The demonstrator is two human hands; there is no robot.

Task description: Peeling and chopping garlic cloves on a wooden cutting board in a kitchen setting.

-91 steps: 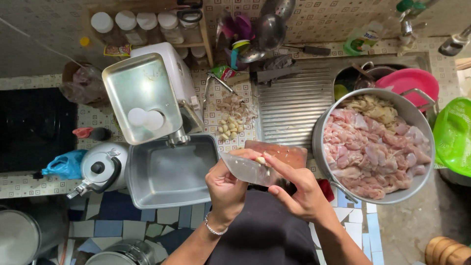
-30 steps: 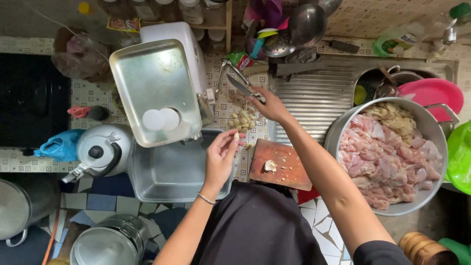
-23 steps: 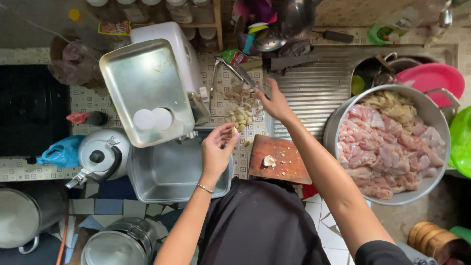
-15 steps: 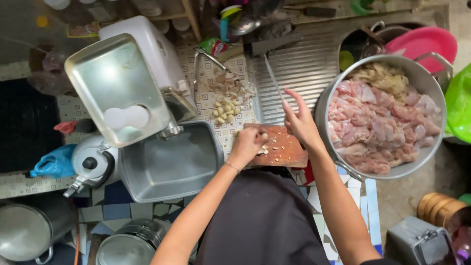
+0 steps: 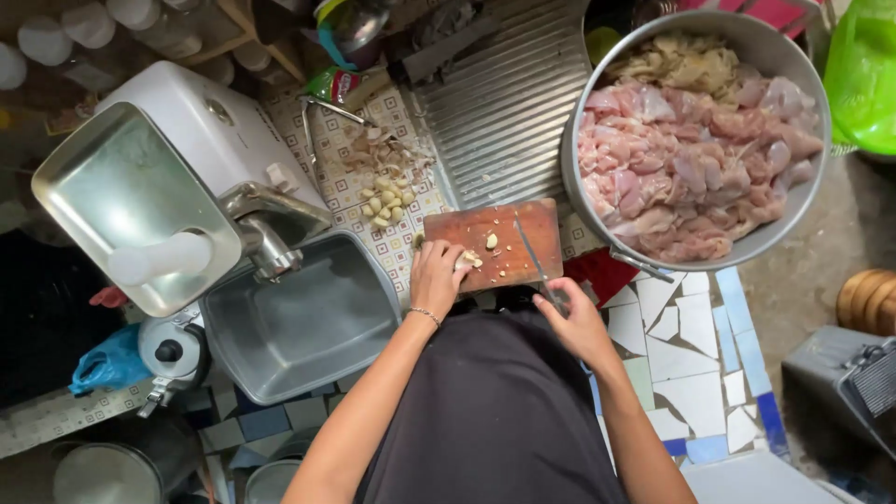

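the bench (image 5: 345, 149) has a patterned tile top. on it lie a wooden cutting board (image 5: 495, 245), a loose heap of peeled garlic cloves (image 5: 385, 201) just beside the board, a white meat grinder (image 5: 201, 140), and a grey metal tray (image 5: 303, 317). a ribbed metal drainboard (image 5: 509, 103) adjoins the tiles.

Both arms are bare all the way up, no sleeves showing anywhere. The left hand (image 5: 437, 276) has 1 thin bracelet (image 5: 427, 315) sitting right at the wrist, looks like a fine chain or beaded band, pale metal. The right hand (image 5: 577, 322) has nothing on the wrist, and I can't make out any rings on either hand. Between the 2 forearms there's a plain black top or apron (image 5: 495, 411), dark fabric, no print or pattern.
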